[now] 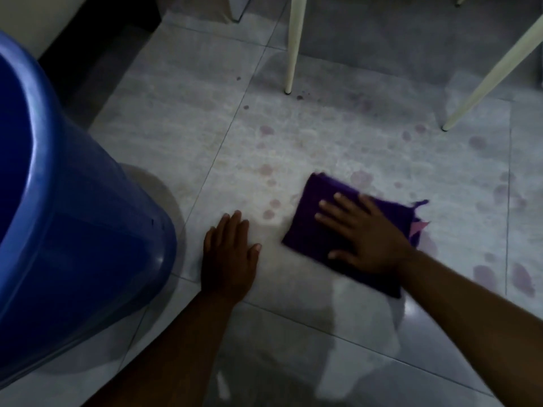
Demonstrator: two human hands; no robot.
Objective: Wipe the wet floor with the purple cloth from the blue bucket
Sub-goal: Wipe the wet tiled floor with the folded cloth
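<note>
A folded purple cloth lies flat on the pale tiled floor. My right hand presses on it with fingers spread and straight. To its left, my left hand rests palm down on the bare tile, fingers straight, holding nothing. The big blue bucket stands at the left edge of the view, close to my left hand. Purplish wet spots dot the tiles around and beyond the cloth.
Two cream chair legs stand on the floor behind the cloth, one at centre and a slanted one at right. A dark skirting and a wall run along the upper left.
</note>
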